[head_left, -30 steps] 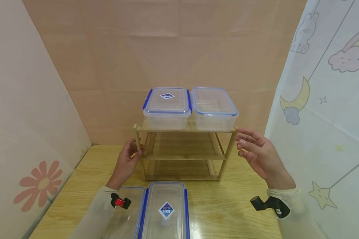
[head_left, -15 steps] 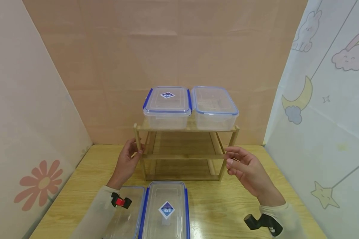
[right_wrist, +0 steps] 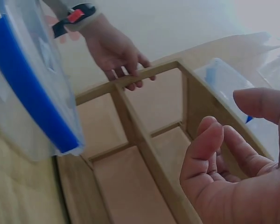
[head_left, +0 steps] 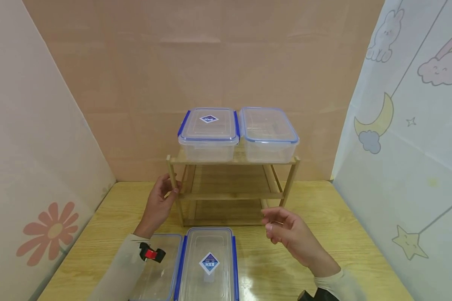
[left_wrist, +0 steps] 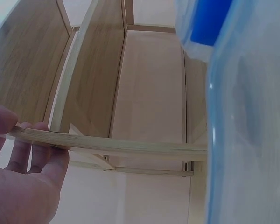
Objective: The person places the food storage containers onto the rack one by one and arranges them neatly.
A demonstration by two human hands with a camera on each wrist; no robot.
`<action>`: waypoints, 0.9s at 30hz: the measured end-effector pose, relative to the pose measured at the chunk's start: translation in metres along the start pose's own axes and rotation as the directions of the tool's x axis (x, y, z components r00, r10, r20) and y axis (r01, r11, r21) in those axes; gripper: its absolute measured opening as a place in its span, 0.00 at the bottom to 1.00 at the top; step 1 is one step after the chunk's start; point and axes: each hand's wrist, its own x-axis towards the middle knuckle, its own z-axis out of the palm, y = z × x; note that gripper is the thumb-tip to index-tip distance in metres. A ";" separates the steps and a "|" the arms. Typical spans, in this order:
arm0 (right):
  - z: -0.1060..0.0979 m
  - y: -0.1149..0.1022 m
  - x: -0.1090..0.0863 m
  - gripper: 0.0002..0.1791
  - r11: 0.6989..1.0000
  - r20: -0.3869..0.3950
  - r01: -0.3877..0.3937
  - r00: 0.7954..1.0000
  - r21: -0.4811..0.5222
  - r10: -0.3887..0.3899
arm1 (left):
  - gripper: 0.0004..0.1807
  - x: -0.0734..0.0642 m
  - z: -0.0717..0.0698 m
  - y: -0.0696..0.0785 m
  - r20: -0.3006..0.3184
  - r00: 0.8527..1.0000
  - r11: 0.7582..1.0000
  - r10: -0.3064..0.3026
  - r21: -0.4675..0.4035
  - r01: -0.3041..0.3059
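A wooden shelf rack (head_left: 229,196) with several tiers stands on the table. My left hand (head_left: 157,207) grips its left front post (left_wrist: 107,141), thumb in front and fingers behind in the left wrist view. My right hand (head_left: 291,240) is in the air before the rack's lower right corner, fingers loosely bent, holding nothing. On the top tier sit two clear lidded food containers side by side: the left container (head_left: 209,129) has dark blue clips and a diamond label, the right container (head_left: 269,125) a pale blue rim.
Two more clear containers lie on the wooden table (head_left: 324,217) before the rack: a labelled container (head_left: 211,234) with blue clips, and another container (head_left: 162,271) partly under my left forearm. Pale printed sheets (head_left: 410,175) flank the table; a tan sheet (head_left: 196,62) hangs behind.
My right hand has moved down and left, from beside the rack's upper right corner to in front of its lower right. The left hand keeps its hold on the post; the containers stay put.
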 end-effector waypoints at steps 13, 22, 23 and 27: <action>0.024 0.051 -0.009 0.18 0.994 0.087 -0.109 0.990 -0.006 0.110 | 0.24 0.004 0.001 -0.019 -0.037 0.999 0.999 0.021 -0.034 -0.022; 0.039 0.076 -0.020 0.23 0.980 0.133 -0.199 0.972 0.016 0.196 | 0.24 0.005 0.002 -0.019 -0.042 0.999 0.998 0.029 -0.051 -0.031; 0.040 0.079 -0.021 0.24 0.978 0.135 -0.206 0.970 0.008 0.203 | 0.24 0.005 0.002 -0.019 -0.041 0.999 0.998 0.029 -0.052 -0.031; 0.046 0.089 -0.027 0.23 0.967 0.128 -0.254 0.959 -0.002 0.252 | 0.24 0.005 0.002 -0.019 -0.042 0.999 0.998 0.022 -0.053 -0.024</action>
